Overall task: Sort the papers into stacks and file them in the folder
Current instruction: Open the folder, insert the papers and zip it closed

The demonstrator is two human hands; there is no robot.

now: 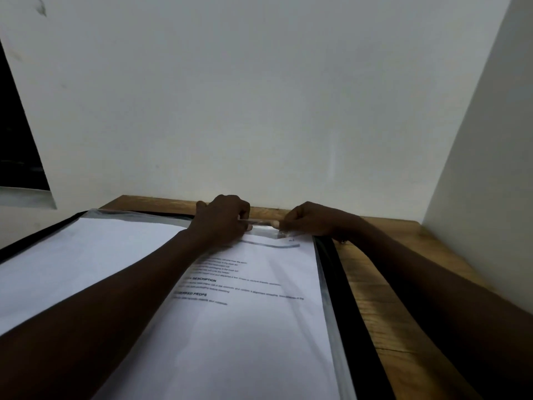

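My left hand [222, 220] and right hand [311, 220] each pinch the clear sleeve mouth [262, 225] at the far edge of the open folder [340, 284] on the worktop [389, 284]. The printed sheet [245, 313] lies in the folder's right half. Its long axis runs from me toward that mouth, and it seems to be inside the sleeve.

Open black folder [339, 284] with its papers [245, 327] covers nearly all the bench [372, 298]; bare wood shows only as a strip along the right and a thin band at the far edge. Back wall [259, 111] rises straight off that far edge, side wall [490, 183] closes the right. Left grip [223, 222] and right grip [308, 220], near each other, pinch the clear sleeve [261, 223] at the far end, forearms lying across the folder. Air above the near papers is open
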